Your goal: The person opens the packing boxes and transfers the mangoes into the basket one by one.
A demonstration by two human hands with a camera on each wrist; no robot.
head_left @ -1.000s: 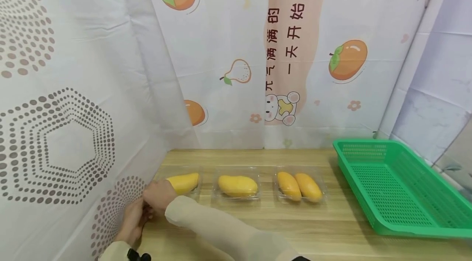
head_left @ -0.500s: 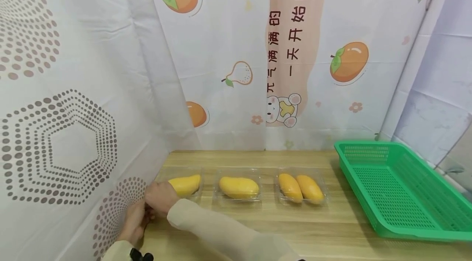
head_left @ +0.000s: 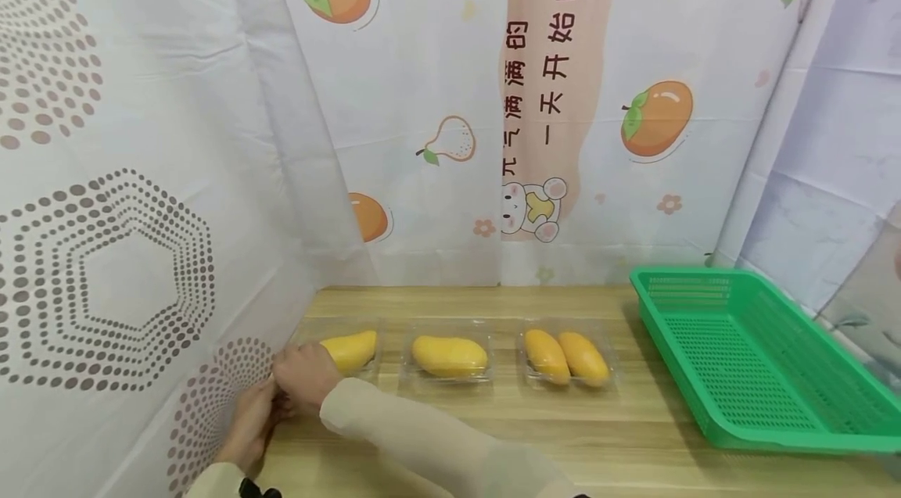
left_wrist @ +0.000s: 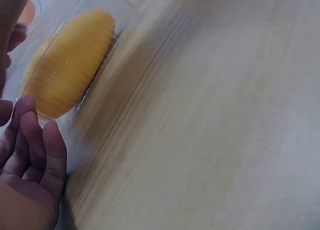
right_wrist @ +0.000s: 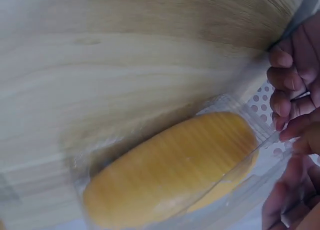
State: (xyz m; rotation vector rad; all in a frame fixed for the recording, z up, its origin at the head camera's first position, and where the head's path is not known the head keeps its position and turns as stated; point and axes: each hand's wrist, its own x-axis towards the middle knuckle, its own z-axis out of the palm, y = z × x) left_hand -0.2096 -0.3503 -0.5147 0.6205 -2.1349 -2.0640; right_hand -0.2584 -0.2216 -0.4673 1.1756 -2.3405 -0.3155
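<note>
At the table's left edge, both hands meet at the near-left corner of a clear plastic box (right_wrist: 80, 190) with yellow mangoes (right_wrist: 175, 165) inside. My right hand (head_left: 306, 374) reaches across and pinches the box's edge; its forearm crosses the table. Beside it, partly covered by it, my left hand (head_left: 246, 421) has thumb and index fingertip on the same corner. In the left wrist view its other fingers (left_wrist: 52, 140) are bent beside the box. The right wrist view shows the right hand's fingertips (right_wrist: 302, 135) on the clear rim. The exact contact is partly hidden.
A second clear box (head_left: 408, 369) holds yellow mangoes, and a third clear box (head_left: 611, 373) holds two orange-yellow mangoes, in a row to the right. A green plastic basket (head_left: 711, 412) stands at the right. Patterned curtains (head_left: 422, 248) close in the back and sides.
The head view shifts slightly. Both hands stay at the left box's corner, with only small finger movement; the boxes and the basket keep their places.
</note>
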